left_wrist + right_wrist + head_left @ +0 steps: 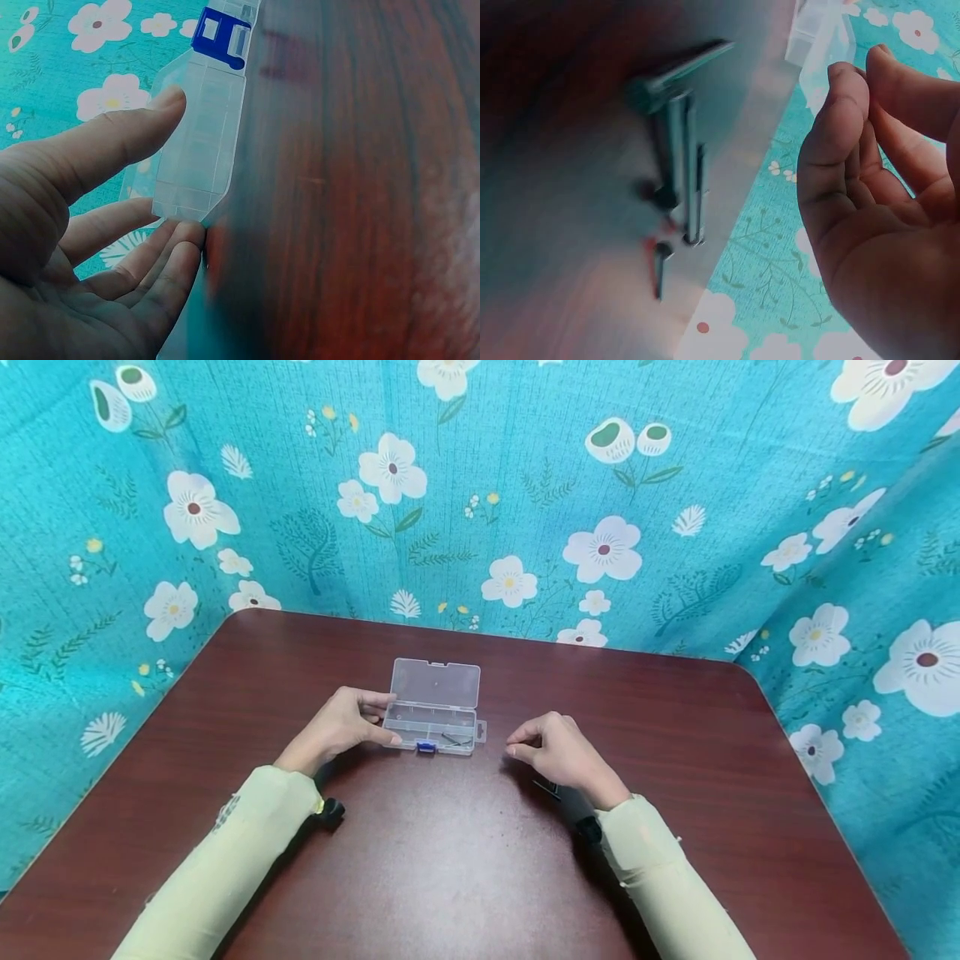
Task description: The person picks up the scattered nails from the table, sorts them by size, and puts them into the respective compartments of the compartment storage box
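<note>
A clear plastic compartment box (pixel 431 727) with a blue latch (pixel 426 747) rests on the table, its lid (pixel 435 683) raised at the back. Thin dark metal pieces (pixel 455 740) lie in its front right compartment. My left hand (pixel 347 727) grips the box's left end, thumb (pixel 142 131) on the front and fingers round the end. My right hand (pixel 558 750) hovers right of the box, thumb and forefinger tips brought together; whether something small is between them cannot be seen. Several slender metal pieces (pixel 690 172), blurred and screw-like, lie beneath this hand.
The dark red-brown table (pixel 450 860) has rounded far corners. A turquoise flowered curtain (pixel 480 485) hangs along its back and sides. A clear hang tab (pixel 482 732) sticks out from the box's right end. Dark wrist gear (pixel 581 817) is under each forearm.
</note>
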A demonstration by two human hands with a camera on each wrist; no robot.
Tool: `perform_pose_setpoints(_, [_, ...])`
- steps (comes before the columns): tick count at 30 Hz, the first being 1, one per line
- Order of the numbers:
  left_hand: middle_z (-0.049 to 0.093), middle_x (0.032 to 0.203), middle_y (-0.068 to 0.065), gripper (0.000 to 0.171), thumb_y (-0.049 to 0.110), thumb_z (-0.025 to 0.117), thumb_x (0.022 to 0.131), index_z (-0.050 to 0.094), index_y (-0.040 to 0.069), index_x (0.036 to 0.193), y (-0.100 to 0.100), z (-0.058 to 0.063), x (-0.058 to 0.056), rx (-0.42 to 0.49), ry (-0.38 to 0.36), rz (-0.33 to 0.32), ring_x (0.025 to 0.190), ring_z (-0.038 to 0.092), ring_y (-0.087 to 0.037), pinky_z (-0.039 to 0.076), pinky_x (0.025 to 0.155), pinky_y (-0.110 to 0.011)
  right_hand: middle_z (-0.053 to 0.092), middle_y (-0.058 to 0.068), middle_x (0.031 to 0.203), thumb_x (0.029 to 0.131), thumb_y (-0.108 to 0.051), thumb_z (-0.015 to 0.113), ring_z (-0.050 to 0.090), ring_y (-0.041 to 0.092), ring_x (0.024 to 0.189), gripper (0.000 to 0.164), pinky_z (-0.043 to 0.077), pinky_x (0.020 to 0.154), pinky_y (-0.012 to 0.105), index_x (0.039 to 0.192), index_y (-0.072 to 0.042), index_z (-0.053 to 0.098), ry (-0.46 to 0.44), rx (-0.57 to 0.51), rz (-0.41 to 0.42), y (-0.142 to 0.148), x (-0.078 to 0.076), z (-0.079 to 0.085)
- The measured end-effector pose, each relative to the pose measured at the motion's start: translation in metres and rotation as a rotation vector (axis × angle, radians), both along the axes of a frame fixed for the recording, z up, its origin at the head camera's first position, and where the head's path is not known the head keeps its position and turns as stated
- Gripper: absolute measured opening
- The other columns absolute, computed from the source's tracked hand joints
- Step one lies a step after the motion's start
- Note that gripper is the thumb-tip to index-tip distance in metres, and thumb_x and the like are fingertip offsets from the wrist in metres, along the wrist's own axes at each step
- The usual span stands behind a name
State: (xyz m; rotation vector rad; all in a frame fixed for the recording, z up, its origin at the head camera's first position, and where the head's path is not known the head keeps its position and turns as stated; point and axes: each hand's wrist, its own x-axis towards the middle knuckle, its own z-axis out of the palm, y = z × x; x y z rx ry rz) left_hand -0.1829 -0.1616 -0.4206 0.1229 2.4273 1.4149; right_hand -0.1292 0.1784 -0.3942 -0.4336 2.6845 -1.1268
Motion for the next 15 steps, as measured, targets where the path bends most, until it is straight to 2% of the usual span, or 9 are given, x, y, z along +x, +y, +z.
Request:
perform_pose_setpoints(6, [0.067, 0.117, -0.015, 0.076, 0.013, 0.096, 0.067, 0.064, 0.006, 0.136, 0.000, 0.000, -0.001, -0.002, 0.003, -0.011, 0.103, 0.059, -0.030, 0.055, 0.077, -0.031, 0.073, -0.006, 0.085, 0.090, -0.011, 0.077, 0.063, 0.012, 0.072, 0.006, 0.052, 0.065, 0.031, 0.094, -0.010, 0.081, 0.004, 0.027, -0.015, 0.015, 0.011, -0.003])
perform_pose_setpoints(15, [0.068, 0.115, -0.014, 0.077, 0.013, 0.096, 0.066, 0.064, 0.006, 0.136, -0.001, 0.000, -0.001, -0.010, 0.000, -0.007, 0.102, 0.060, -0.030, 0.055, 0.076, -0.030, 0.070, -0.009, 0.080, 0.090, -0.010, 0.076, 0.059, 0.010, 0.066, 0.007, 0.050, 0.061, 0.029, 0.086, -0.015, 0.080, 0.010, 0.077, 0.008, 0.034, 0.027, -0.008])
